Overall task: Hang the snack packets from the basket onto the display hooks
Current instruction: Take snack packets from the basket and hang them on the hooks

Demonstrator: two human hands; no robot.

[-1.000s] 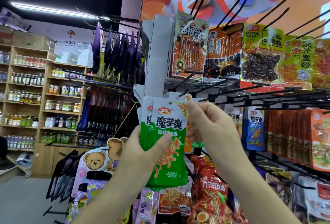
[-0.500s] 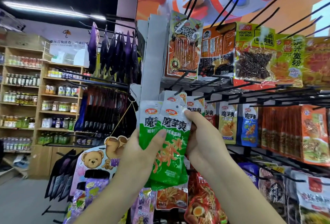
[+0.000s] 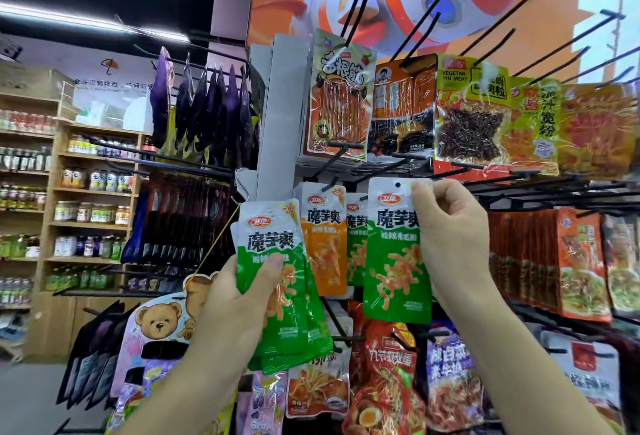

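My left hand (image 3: 239, 299) grips a stack of green snack packets (image 3: 277, 282) at chest height in front of the rack. My right hand (image 3: 450, 237) pinches the top right corner of a single green packet (image 3: 394, 254), held upright with its punched hole showing at the top. This packet hangs just in front of green packets (image 3: 355, 247) on a black display hook, next to orange packets (image 3: 323, 244) on the hook (image 3: 327, 185) to the left. The basket is out of view.
Black hooks (image 3: 433, 19) jut out from the orange rocket poster above. Larger snack bags (image 3: 343, 102) hang in the upper row, red and purple bags (image 3: 381, 382) below. Wooden shelves with bottles (image 3: 86, 192) stand at the left, beside a bear card (image 3: 156, 323).
My right hand has pulled one green packet off the stack and carried it up and to the right toward the hooks. The left hand kept the rest and sank slightly.
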